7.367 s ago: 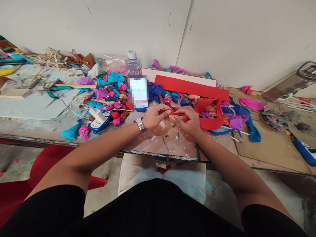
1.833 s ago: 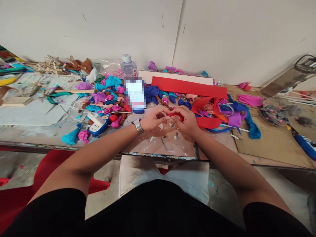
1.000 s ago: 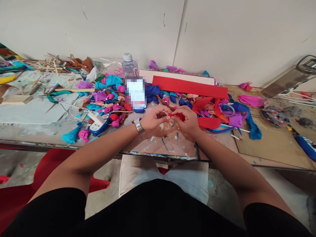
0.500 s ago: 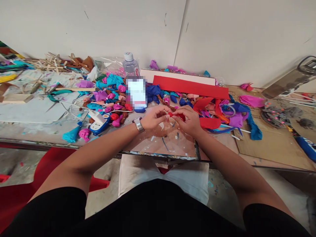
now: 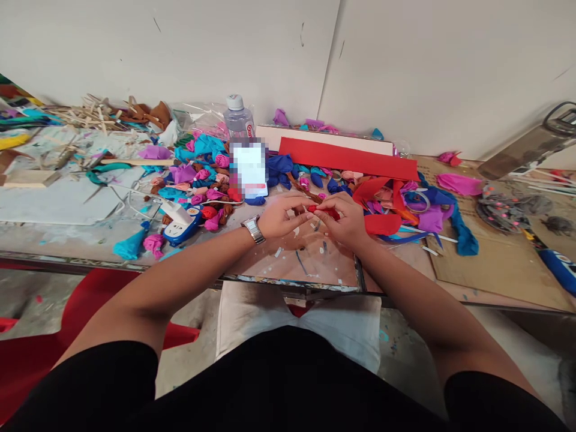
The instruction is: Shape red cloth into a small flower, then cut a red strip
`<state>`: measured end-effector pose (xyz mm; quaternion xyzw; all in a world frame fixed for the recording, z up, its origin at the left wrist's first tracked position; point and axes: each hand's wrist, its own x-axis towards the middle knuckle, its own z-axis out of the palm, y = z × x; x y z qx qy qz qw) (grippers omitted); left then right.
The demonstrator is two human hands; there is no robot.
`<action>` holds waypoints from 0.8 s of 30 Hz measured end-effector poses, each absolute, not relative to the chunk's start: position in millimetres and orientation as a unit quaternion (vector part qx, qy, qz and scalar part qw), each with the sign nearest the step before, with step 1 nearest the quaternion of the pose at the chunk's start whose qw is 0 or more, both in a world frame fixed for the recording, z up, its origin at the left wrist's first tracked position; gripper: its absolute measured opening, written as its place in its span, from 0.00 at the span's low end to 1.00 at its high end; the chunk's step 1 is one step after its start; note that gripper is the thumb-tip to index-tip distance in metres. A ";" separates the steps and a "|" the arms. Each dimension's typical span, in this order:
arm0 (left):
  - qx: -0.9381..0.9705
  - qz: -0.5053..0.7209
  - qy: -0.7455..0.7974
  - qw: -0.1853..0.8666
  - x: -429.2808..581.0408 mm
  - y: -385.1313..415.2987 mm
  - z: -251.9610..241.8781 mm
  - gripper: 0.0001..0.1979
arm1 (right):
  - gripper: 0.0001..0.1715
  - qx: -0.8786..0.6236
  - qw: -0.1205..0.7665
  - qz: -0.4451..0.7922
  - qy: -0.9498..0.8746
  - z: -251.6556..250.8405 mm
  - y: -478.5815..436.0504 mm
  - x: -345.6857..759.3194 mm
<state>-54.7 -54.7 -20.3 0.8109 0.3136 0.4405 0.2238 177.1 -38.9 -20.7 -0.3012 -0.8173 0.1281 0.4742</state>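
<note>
Over the near part of the table, a small twisted piece of red crepe paper (image 5: 332, 212) lies between my two hands. My right hand (image 5: 345, 221) is closed around it, thumb and fingertips pinching it. From the other side, my left hand (image 5: 279, 218), with a watch on the wrist, pinches the paper's left end between thumb and fingers. The fingers partly hide its shape. Behind the hands are rolled paper flowers, among them a pink one (image 5: 222, 161). A flat red paper strip (image 5: 346, 158) lies at the back.
A phone (image 5: 250, 168) with a blurred screen leans before a water bottle (image 5: 238, 120). To the left are a power strip (image 5: 182, 229), pliers (image 5: 105, 171) and wood scraps (image 5: 101, 114). Cardboard (image 5: 490, 258), a roll of tape (image 5: 418, 201) and a dark bottle (image 5: 517, 147) are on the right.
My left hand has turned slightly at the wrist, its fingertips shifting a little to the right along the red paper. My right hand stays in nearly the same place.
</note>
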 end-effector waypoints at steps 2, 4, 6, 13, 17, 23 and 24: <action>0.805 0.441 0.325 0.229 -54.4 -53.9 -21.8 0.19 | 0.18 -0.299 0.473 0.128 -0.819 -20.7 -38.3 176.4; 0.790 0.443 0.342 0.249 -54.3 -52.2 -24.4 0.20 | 0.18 -0.302 0.470 0.128 -0.820 -20.4 -37.6 176.4; 0.772 0.448 0.355 0.277 -54.5 -50.4 -27.0 0.22 | 0.18 -0.303 0.468 0.126 -0.821 -19.7 -37.2 176.8; 0.749 0.457 0.350 0.327 -54.1 -49.7 -30.5 0.24 | 0.14 -0.305 0.475 0.126 -0.816 -18.5 -37.7 177.8; 0.757 0.448 0.341 0.332 -53.0 -53.7 -27.6 0.24 | 0.16 -0.315 0.469 0.135 -0.814 -21.5 -36.5 177.8; 0.767 0.434 0.333 0.336 -51.7 -56.9 -21.9 0.25 | 0.16 -0.321 0.468 0.127 -0.814 -24.4 -35.0 178.1; 0.767 0.432 0.333 0.337 -51.5 -56.7 -22.2 0.25 | 0.16 -0.321 0.469 0.123 -0.813 -24.5 -35.1 177.9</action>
